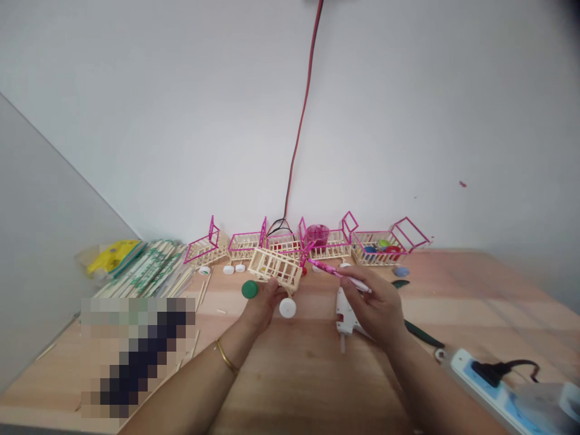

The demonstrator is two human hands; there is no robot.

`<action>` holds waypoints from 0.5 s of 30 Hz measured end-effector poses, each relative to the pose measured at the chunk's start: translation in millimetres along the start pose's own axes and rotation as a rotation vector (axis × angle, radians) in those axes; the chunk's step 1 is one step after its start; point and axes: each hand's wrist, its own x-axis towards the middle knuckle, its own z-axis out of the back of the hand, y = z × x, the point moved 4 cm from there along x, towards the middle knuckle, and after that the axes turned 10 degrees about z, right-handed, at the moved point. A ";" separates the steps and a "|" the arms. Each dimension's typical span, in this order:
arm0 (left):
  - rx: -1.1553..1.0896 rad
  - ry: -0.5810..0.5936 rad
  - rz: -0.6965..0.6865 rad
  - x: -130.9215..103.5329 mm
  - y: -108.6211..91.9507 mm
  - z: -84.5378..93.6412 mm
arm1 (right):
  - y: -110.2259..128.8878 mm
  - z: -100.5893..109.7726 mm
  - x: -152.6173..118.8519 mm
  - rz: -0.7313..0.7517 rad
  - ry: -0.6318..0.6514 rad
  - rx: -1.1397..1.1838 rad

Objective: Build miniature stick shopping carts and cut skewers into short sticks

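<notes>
Left of the white glue gun, the left hand had the small stick cart gripped, green cap and white cap showing below it! Just right of the gun, the right hand pinched the pink-smeared brush, tip close to pink sticks at the cart's end. Beyond the gun stood pink-trimmed carts and pink paint; to its right, the power strip.

Miniature carts behind glue gun
</notes>
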 end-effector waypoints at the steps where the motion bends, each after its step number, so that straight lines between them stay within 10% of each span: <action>1: 0.009 0.004 -0.006 -0.1 -0.3 -0.1 | -0.2 0.0 -0.1 0.000 -0.003 0.000; 15: 0.009 -0.051 -0.001 -0.8 -0.5 -0.5 | 0.0 -1.4 0.0 -0.024 0.014 -0.002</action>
